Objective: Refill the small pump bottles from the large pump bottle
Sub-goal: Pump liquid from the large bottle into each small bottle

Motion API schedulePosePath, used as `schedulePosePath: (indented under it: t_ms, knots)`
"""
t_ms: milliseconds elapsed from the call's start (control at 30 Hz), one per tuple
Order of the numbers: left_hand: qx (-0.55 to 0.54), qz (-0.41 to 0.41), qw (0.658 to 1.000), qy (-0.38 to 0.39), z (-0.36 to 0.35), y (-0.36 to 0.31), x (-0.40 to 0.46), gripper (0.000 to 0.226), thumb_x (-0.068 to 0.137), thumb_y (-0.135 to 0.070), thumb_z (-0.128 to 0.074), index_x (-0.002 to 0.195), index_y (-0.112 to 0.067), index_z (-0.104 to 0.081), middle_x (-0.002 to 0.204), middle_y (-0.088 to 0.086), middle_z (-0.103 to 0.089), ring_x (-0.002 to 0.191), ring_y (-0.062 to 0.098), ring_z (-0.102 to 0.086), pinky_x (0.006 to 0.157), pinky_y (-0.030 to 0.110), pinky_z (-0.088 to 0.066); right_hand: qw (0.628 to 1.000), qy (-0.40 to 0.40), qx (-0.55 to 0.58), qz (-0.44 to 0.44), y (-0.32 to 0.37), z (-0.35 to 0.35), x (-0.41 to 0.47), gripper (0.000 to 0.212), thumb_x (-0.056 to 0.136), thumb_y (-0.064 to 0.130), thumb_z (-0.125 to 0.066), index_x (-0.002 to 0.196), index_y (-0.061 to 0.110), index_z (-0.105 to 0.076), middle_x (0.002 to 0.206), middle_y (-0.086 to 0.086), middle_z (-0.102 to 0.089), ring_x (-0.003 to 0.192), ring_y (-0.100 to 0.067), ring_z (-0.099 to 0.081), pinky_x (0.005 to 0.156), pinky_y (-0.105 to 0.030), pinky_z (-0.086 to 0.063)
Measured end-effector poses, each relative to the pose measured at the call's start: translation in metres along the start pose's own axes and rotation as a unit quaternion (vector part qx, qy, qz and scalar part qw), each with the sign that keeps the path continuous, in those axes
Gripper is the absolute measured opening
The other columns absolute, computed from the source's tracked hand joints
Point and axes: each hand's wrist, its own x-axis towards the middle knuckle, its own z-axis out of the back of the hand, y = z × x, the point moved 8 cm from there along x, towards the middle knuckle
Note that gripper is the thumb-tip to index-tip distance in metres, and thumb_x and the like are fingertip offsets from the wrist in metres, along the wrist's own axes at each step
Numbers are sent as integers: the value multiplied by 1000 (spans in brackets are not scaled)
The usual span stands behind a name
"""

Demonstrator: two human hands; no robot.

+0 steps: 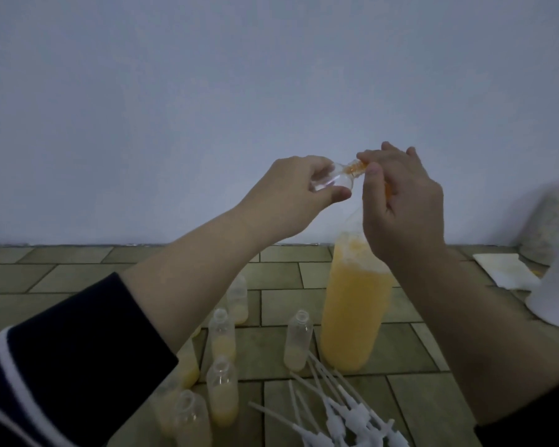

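1. We take the large pump bottle [352, 304] as landmark: it stands upright on the tiled floor [142, 272], mostly full of orange liquid, its top hidden behind our right hand [400, 201].
2. Left hand [291, 191] is up and to the left of the big bottle's top, fingers curled round a small clear bottle [113, 179] held tipped, neck pointing right toward the pump.
3. Right hand sits directly over the big bottle's top, fingers bent on smth orange at the small bottle's neck; prob. the pump nozzle, but we can't tell exactly what it pinches.
4. Orange liquid shows at the small bottle's neck, so we judge filling is under way; body looks nearly empty.
5. Other small bottles [221, 337] stand open left of the big bottle's base, each w/ some orange liquid in the bottom.
6. White pump tops [342, 414] lie in a heap in front of the big bottle's base; white cloth [504, 269] lies to its right.
7. Handling, our guess: small bottle is light, thin plastic, squashes if squeezed, slick if liquid drips. Best held round the mid-body, as now, neck free.
8. Big bottle looks heavy and tall, so could tip if pushed sideways; press the pump straight down.
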Motion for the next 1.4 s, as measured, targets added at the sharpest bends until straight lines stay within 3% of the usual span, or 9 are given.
schedulePosePath:
  t_ms: [167, 533, 733, 900, 1067, 1167, 1300, 1400]
  knots:
    - [17, 5, 1000, 7, 2, 1, 0, 46, 87, -38, -62, 128, -19, -55, 121, -5, -63, 105, 10, -58, 89, 22, -43, 999, 33, -15, 14, 4, 1, 3, 53, 93, 37, -24, 113, 10, -65, 117, -3, -65, 123, -17, -49, 112, -24, -21]
    - [15, -5, 1000, 12, 0, -4, 3, 42, 86, -38, -63, 123, -20, -59, 116, -4, -65, 104, 11, -60, 91, 27, -47, 1000, -10, -10, 14, -1, 4, -2, 46, 92, 30, -30, 114, 6, -64, 116, -6, -65, 121, -19, -52, 112, -28, -25]
    - [31, 0, 999, 14, 2, -4, 2, 47, 85, -40, -63, 127, -19, -56, 118, -3, -63, 104, 13, -58, 89, 26, -45, 999, 30, -10, 18, 1, 6, 3, 53, 92, 36, -25, 116, 8, -64, 119, -5, -64, 123, -17, -50, 112, -23, -19]
    - [27, -10, 1000, 7, 9, -11, 6, 47, 86, -40, -63, 127, -20, -56, 117, -5, -63, 101, 10, -58, 84, 23, -43, 1000, 14, -9, 21, 6, 13, 7, 54, 93, 37, -24, 118, 8, -62, 122, -6, -63, 126, -18, -47, 113, -25, -18]
    - [8, -7, 1000, 11, -1, -4, 3, 45, 86, -38, -63, 126, -19, -57, 117, -2, -64, 102, 11, -59, 90, 29, -48, 1000, -15, -15, 15, 0, 2, -3, 46, 93, 31, -29, 113, 7, -63, 117, -7, -64, 124, -21, -49, 114, -29, -21]
    - [23, 1, 1000, 19, -3, -1, 2, 44, 86, -39, -62, 125, -18, -58, 113, 1, -65, 91, 9, -56, 80, 24, -44, 1000, -4, -11, 11, -2, -2, -5, 48, 93, 32, -29, 112, 7, -64, 115, -7, -65, 122, -21, -51, 114, -27, -21]
    - [21, 3, 1000, 11, 5, -6, 3, 47, 86, -39, -64, 128, -19, -56, 119, -1, -64, 105, 13, -59, 91, 29, -46, 999, 15, -19, 29, 5, 6, 5, 55, 93, 38, -24, 113, 7, -64, 117, -7, -65, 123, -20, -51, 114, -30, -22]
    - [22, -7, 1000, 4, 8, -11, 5, 46, 86, -40, -63, 127, -20, -56, 118, -2, -63, 102, 13, -59, 87, 27, -46, 999, 6, -22, 28, 7, 11, 9, 56, 93, 39, -23, 115, 8, -63, 120, -7, -64, 124, -19, -49, 114, -28, -19]
